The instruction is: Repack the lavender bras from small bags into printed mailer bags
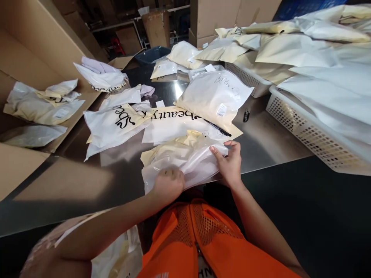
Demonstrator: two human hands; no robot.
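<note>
A crumpled white and cream plastic mailer bag (171, 154) lies at the table's near edge in front of me. My left hand (169, 183) is closed in a fist on its near side. At the bag's right end, my right hand (230, 160) pinches the plastic between thumb and fingers. Just beyond lies a flat printed mailer (171, 129) with black "beauty" lettering, a black pen (217, 127) on its right part. A full white mailer (214, 94) with handwriting and a label rests behind the pen.
More printed mailers (116, 125) lie to the left, beside a large cardboard box (58, 141) holding several bags. White perforated baskets (304, 133) heaped with mailers stand on the right. A small black object (246, 116) sits on the metal table (261, 143). A dark bin (152, 55) stands behind.
</note>
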